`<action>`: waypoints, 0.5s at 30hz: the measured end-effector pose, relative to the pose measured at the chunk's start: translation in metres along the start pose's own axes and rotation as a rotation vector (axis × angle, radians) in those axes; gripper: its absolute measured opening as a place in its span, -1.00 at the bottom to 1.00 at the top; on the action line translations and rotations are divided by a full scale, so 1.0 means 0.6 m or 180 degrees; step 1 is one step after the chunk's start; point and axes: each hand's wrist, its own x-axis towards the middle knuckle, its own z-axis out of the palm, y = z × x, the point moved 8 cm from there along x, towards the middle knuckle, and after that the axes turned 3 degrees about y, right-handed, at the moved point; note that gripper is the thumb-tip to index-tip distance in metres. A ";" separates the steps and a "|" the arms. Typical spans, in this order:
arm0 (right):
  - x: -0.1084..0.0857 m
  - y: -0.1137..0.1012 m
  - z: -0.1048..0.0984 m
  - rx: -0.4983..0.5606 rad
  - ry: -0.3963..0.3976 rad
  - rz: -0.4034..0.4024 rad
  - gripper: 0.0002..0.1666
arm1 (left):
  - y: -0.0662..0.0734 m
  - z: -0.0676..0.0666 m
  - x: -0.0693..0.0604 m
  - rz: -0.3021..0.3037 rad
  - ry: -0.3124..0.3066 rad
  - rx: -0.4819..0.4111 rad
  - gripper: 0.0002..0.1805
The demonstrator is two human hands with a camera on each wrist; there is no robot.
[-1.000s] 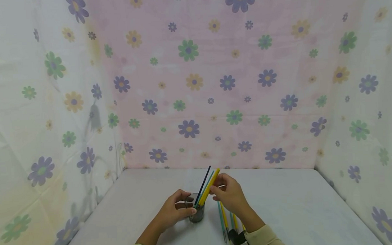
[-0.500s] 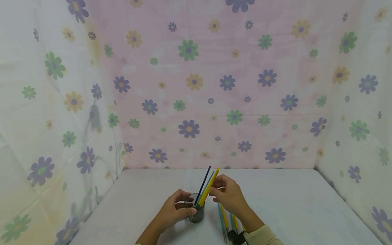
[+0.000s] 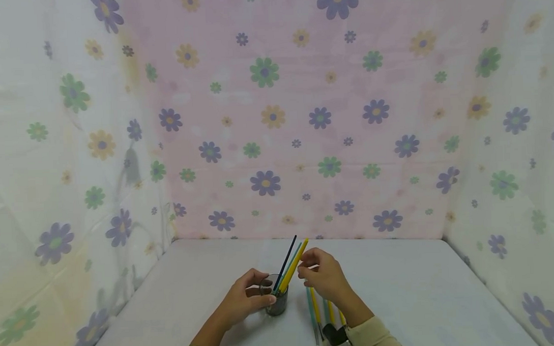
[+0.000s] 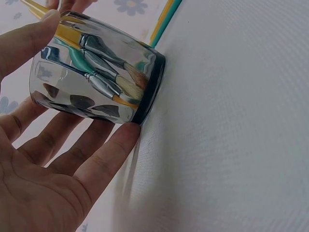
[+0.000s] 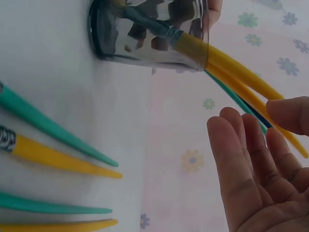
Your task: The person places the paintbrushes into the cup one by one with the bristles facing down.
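My left hand (image 3: 237, 299) grips a clear drinking glass (image 3: 277, 306), thumb on one side and fingers on the other. Paintbrushes lean inside it, bristles down: yellow paintbrushes (image 5: 244, 72), a teal paintbrush (image 4: 81, 62) and a dark blue paintbrush (image 3: 286, 259). Their handles rise past the rim and tilt right. Beside the yellow handles is my right hand (image 3: 326, 279), its fingers loosely bent and apart from the thumb. In the right wrist view the thumb (image 5: 289, 115) overlaps a yellow handle; whether it touches, I cannot tell. Nothing is pinched between the fingers.
Several teal and yellow paintbrushes (image 5: 63, 159) lie in a row on the white table (image 3: 423, 295), right of the glass and partly under my right forearm. Flower-patterned cloth (image 3: 301, 90) encloses the table at the back and both sides.
My right hand has eased slightly right, off the yellow handles. The left hand and the glass hold their place; the head view has shifted a little.
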 end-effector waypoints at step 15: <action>0.001 0.031 -0.037 -0.0482 0.0124 0.0139 -0.74 | 0.005 -0.001 -0.005 0.0042 0.0001 0.0075 -0.29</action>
